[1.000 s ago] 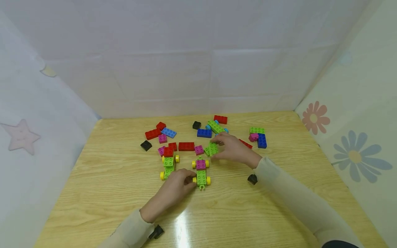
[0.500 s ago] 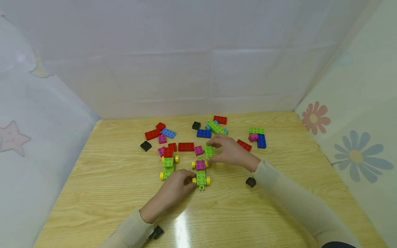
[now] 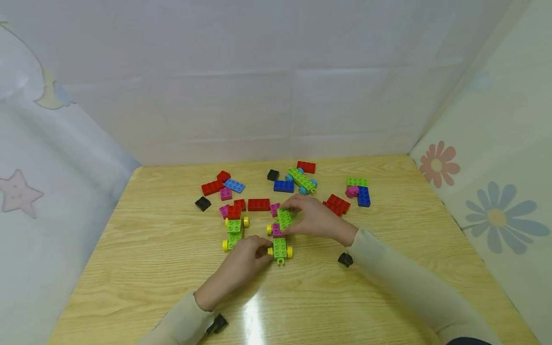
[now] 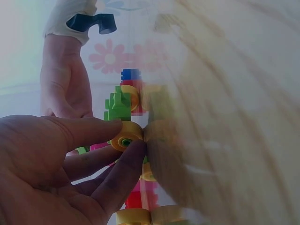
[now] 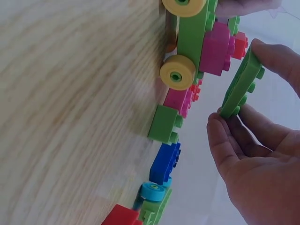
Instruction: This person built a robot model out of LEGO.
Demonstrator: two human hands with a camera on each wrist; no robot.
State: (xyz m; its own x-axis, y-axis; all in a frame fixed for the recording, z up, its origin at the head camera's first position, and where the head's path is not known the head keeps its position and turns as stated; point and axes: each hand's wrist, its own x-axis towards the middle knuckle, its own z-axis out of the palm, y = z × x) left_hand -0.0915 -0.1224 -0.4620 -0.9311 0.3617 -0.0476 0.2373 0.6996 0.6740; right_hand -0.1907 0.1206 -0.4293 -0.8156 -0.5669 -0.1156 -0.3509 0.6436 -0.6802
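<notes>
Table (image 3: 319,302): left hand (image 3: 246,261) grips wheel (image 4: 127,133); right hand (image 3: 316,218), pinching green plate (image 3: 284,218), nearer pink brick (image 5: 216,49).

The plate (image 3: 283,218) is lime-green, wheels (image 3: 290,252) yellow, brick (image 3: 277,231) magenta, sleeves (image 3: 394,268) perhaps cream.

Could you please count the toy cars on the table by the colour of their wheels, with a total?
Yellow-wheeled: 2 (pink-studded car pinched by the left hand, red-topped car)
Blue-wheeled: 1 (green car)
Total: 3
</notes>
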